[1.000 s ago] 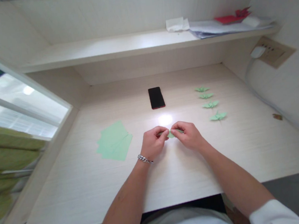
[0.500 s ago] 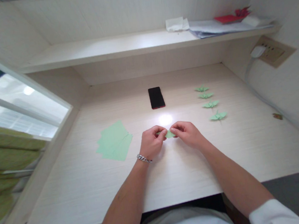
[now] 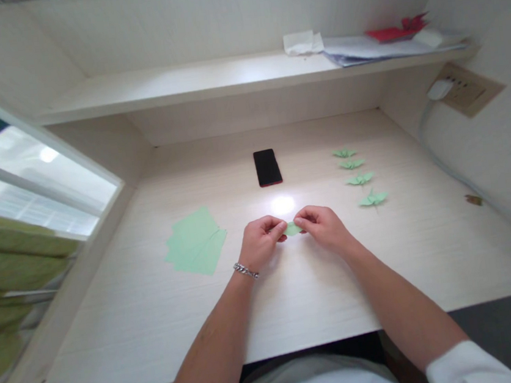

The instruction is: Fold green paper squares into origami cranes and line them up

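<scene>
A small folded piece of green paper (image 3: 292, 229) is held between both hands just over the desk. My left hand (image 3: 263, 238), with a chain bracelet at the wrist, pinches its left end between thumb and fingers. On the other end, my right hand (image 3: 321, 226) is closed in a similar pinch. The fingers hide the paper's ends, so its full shape cannot be made out. To the left lies a fanned stack of green paper sheets (image 3: 194, 241). Several folded green paper cranes (image 3: 360, 178) stand in a column to the right.
A black phone (image 3: 267, 167) lies on the desk (image 3: 314, 301) beyond my hands. The shelf (image 3: 187, 79) above bears papers (image 3: 359, 47), a tissue and a red folded paper item. A plug with a cable (image 3: 441, 167) runs down the right wall beside a small brown scrap (image 3: 473, 200).
My right hand has shifted slightly to the right, and a little more of the folded green paper shows between my fingers. Both hands keep their pinch. The other things stay put.
</scene>
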`<control>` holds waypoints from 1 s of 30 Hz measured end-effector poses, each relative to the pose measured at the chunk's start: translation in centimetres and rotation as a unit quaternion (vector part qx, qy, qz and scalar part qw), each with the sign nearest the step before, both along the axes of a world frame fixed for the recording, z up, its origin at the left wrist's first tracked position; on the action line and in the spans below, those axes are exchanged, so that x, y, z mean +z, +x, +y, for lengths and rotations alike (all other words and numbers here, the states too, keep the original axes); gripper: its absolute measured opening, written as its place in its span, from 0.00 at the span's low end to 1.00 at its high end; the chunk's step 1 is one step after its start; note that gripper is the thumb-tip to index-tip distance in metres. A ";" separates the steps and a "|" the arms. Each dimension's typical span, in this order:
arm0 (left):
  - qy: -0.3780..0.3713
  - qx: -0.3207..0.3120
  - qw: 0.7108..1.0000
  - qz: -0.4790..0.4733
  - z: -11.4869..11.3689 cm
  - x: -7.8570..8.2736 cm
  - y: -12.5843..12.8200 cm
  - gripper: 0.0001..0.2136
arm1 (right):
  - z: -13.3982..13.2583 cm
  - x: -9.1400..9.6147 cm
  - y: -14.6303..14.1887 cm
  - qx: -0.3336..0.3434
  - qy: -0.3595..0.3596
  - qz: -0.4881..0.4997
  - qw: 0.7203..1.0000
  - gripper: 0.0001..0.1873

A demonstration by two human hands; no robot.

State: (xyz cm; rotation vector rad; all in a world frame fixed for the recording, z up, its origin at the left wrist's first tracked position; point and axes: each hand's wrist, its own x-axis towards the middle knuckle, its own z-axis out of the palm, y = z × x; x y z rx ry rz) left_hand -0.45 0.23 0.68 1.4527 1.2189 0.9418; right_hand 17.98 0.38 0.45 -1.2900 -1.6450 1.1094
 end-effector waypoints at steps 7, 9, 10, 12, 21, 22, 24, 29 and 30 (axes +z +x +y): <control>-0.017 -0.010 1.000 -0.016 0.0 -0.2 0.0 0.12 | 0.1 0.4 0.4 0.010 0.015 -0.036 0.999 0.07; -0.003 -0.031 1.000 -0.005 0.0 -0.2 0.0 0.11 | -0.1 0.9 0.5 0.020 0.042 -0.079 0.996 0.06; 0.009 -0.041 0.999 0.006 0.0 -0.2 0.0 0.11 | -0.2 1.0 0.5 0.023 0.053 -0.097 0.994 0.06; 0.035 -0.052 0.997 0.035 0.0 -0.2 0.0 0.10 | -0.3 1.2 0.5 0.030 0.058 -0.110 0.992 0.06; 0.066 -0.074 0.989 0.111 -0.1 0.1 0.1 0.09 | 0.1 0.4 0.3 0.022 0.030 -0.033 0.999 0.07; 0.062 -0.059 0.992 0.095 -0.1 0.1 0.2 0.10 | 0.1 0.3 0.1 -0.005 0.016 0.026 1.000 0.08; 0.048 -0.010 0.998 0.041 0.1 -0.1 0.4 0.11 | 0.2 0.0 -0.4 -0.051 -0.038 0.153 0.986 0.16; -0.017 0.079 0.990 -0.114 0.4 -0.4 1.0 0.14 | 0.0 -0.5 -1.6 -0.011 -0.111 0.201 0.973 0.20; -0.031 0.075 0.989 -0.124 0.3 -0.5 1.1 0.14 | 0.0 -0.6 -1.7 -0.014 -0.109 0.197 0.974 0.19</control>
